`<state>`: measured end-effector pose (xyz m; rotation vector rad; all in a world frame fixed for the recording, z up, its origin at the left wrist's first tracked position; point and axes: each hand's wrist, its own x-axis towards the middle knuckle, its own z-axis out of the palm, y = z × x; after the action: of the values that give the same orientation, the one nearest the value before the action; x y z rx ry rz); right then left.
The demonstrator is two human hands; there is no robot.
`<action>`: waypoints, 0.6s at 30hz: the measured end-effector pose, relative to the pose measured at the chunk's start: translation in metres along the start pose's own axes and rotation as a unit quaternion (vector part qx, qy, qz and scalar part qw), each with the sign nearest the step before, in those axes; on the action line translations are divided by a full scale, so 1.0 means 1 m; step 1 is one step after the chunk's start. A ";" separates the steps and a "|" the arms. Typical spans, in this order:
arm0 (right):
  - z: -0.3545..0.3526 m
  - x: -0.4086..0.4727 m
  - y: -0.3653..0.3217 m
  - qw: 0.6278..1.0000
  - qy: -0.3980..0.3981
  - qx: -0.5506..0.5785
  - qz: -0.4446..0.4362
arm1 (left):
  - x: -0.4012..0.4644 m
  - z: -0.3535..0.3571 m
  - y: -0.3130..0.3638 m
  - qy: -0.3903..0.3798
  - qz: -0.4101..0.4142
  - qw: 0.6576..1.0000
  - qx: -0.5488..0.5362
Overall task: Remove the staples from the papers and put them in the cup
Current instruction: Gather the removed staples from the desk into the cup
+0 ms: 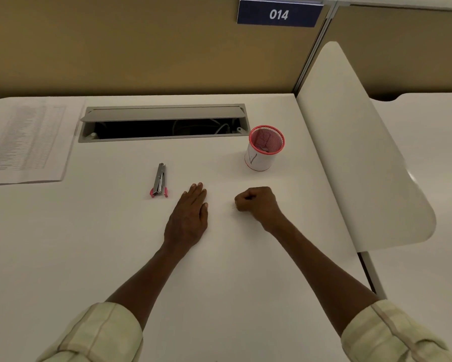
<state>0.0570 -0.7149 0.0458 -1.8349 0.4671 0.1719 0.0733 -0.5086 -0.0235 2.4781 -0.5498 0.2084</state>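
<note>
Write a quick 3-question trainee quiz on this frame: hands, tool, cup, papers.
1. True or false: the left hand lies flat, palm down, on the desk.
2. Multiple choice: the staple remover is (A) in the right hand, (B) lying on the desk beyond and left of the left hand, (C) inside the cup.
3. Fill in: the papers lie at the desk's far ____ corner.

Key
1. True. The right hand is curled into a fist; whether it holds anything cannot be told.
2. B. No hand touches it. The red mesh cup stands upright beyond the right hand.
3. Left.
</note>
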 end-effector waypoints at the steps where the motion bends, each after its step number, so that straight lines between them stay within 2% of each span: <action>1: -0.003 -0.001 -0.002 0.996 -0.003 0.080 0.025 | 0.000 0.000 0.000 0.001 0.000 1.000 -0.002; 5: -0.021 0.006 -0.024 0.945 0.013 0.319 0.075 | 0.000 0.002 -0.002 0.000 0.000 1.000 -0.006; 7: -0.033 0.013 -0.041 0.930 0.027 0.362 0.059 | -0.001 0.003 -0.003 0.001 0.001 1.000 -0.008; 9: -0.045 0.021 -0.061 0.935 0.048 0.350 0.028 | -0.002 0.004 -0.003 0.008 0.004 1.000 -0.009; 12: -0.065 0.037 -0.082 0.967 0.112 0.229 -0.027 | -0.002 0.003 -0.002 0.011 0.006 1.000 -0.010; 14: -0.073 0.050 -0.091 0.979 0.186 0.046 -0.071 | -0.001 0.002 -0.001 0.013 0.006 1.000 -0.012; 16: -0.077 0.060 -0.098 0.954 0.234 -0.139 -0.124 | -0.001 0.002 -0.001 0.015 0.007 1.000 -0.012; 18: -0.076 0.068 -0.103 0.928 0.210 -0.264 -0.159 | -0.002 0.002 -0.001 0.016 0.007 1.000 -0.012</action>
<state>0.1515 -0.7769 0.1367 -2.4659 0.4327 -0.3606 0.0719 -0.5086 -0.0258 2.4435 -0.5537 0.2451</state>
